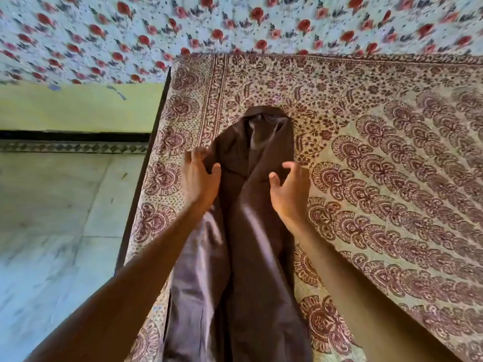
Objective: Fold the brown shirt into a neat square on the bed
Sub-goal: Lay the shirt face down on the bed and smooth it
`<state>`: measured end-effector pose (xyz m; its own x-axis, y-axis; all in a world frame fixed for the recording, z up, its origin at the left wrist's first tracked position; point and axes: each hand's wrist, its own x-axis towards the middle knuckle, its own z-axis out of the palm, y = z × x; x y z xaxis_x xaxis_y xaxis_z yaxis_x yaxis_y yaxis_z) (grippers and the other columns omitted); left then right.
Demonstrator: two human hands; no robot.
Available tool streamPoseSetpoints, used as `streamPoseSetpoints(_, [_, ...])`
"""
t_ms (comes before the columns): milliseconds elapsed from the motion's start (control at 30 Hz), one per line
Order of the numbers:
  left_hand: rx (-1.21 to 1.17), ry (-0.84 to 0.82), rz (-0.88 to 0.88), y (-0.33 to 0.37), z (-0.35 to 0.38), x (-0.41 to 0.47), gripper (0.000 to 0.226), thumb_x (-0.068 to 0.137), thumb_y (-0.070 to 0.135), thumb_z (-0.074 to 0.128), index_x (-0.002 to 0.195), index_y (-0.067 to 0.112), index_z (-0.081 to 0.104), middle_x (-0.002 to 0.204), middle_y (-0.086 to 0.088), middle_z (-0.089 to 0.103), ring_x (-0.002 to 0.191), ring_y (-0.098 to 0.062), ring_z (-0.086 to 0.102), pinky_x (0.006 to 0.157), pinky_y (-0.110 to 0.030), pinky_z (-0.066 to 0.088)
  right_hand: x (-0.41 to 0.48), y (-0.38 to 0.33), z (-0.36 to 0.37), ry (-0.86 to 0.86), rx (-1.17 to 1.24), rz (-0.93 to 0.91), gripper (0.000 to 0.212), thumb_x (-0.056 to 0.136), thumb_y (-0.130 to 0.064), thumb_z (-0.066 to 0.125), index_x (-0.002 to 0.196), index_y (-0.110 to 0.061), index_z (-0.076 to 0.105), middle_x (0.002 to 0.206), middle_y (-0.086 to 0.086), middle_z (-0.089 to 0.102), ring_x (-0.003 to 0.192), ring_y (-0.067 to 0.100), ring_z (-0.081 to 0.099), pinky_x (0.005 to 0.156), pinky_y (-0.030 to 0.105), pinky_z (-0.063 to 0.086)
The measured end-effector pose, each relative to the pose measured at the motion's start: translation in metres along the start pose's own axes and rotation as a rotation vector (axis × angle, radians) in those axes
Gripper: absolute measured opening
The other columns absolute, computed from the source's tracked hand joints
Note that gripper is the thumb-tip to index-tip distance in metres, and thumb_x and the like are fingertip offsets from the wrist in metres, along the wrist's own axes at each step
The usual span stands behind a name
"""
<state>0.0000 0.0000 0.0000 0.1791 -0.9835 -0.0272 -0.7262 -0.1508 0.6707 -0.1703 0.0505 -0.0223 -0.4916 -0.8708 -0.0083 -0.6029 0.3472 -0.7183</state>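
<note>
Two hands flank a shirt already narrowed to a long strip.
Shirt (251,231) lies lengthways near the left side of the bed (392,178), collar at the far end. Left hand (201,178) is at its left edge with fingers spread and blurred. Right hand (290,186) is at the right edge, fingers loosely curled, holding nothing. I cannot tell whether either touches cloth. The folded-in sides overlap unevenly and the fabric has a sheen, so a lift from one side would likely let them slide open. The crosswise fold could then land crooked, not square.
</note>
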Motion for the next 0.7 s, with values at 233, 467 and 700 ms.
streamPoseSetpoints(233, [-0.158,-0.190,-0.424,-0.004,0.022,0.053,0.074,0.083,0.062,0.055,0.132,0.007,0.045,0.130,-0.020,0.054,0.120,-0.037,0.051,0.104,-0.046,0.041,0.034,0.000,0.019,-0.026,-0.059,0.407,0.069,0.087,-0.041,0.067,0.139,-0.008,0.038,0.136,0.018,0.051,0.125,0.037,0.048,0.099,0.044,0.042])
streamPoseSetpoints(467, [-0.554,-0.327,-0.593,0.027,0.003,0.056,0.036,0.086,0.025,0.070,0.107,-0.003,0.061,0.089,-0.012,0.068,0.068,-0.020,0.067,0.051,-0.023,0.053,0.049,-0.004,-0.003,-0.067,0.202,0.420,0.022,0.084,-0.028,0.069,0.077,-0.008,0.066,0.074,0.008,0.064,0.074,0.027,0.060,0.061,0.029,0.037])
streamPoseSetpoints(700, [-0.581,-0.503,-0.480,0.063,-0.049,0.022,0.026,0.072,0.016,0.081,0.092,0.003,0.070,0.094,-0.020,0.072,0.075,-0.027,0.071,0.074,-0.039,0.060,-0.001,-0.040,-0.084,0.259,0.059,0.133,0.023,0.095,-0.020,0.060,0.082,-0.004,0.070,0.073,0.008,0.068,0.061,0.022,0.059,0.049,0.026,0.038])
